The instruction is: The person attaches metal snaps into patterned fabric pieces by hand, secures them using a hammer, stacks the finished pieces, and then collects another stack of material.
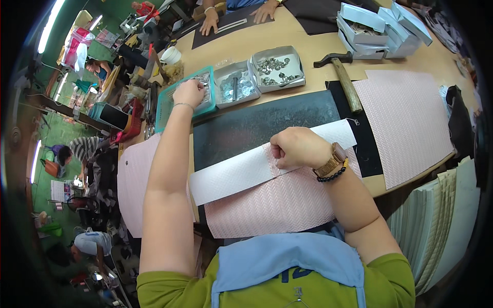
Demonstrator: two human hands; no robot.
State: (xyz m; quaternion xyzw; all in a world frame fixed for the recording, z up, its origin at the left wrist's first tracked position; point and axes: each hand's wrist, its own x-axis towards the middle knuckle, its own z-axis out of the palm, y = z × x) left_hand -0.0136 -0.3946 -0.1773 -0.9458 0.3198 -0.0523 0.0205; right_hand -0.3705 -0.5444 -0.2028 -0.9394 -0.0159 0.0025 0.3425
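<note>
My left hand [189,93] reaches over a teal basket [163,105] of small metal parts, its fingers curled down; whatever they pinch is hidden. My right hand [302,147] rests, fingers curled closed, on a long white strip [226,179]. Anything inside those fingers is out of sight. Under the strip lies a pale pink panel [267,208] with a woven pattern. Strip and panel lie partly over a dark rectangular slab [257,123]. A hammer [345,82] with a wooden handle lies beyond my right hand, its handle end near the slab's far right corner.
Beside the basket stand a white box [229,100] of clear discs and another box [287,84] of metal snaps. Pink panels lie at the right [405,123] and left [137,179]. Light-blue boxes [380,31] are stacked far right. Across the table, another person's hands [209,21] touch dark material.
</note>
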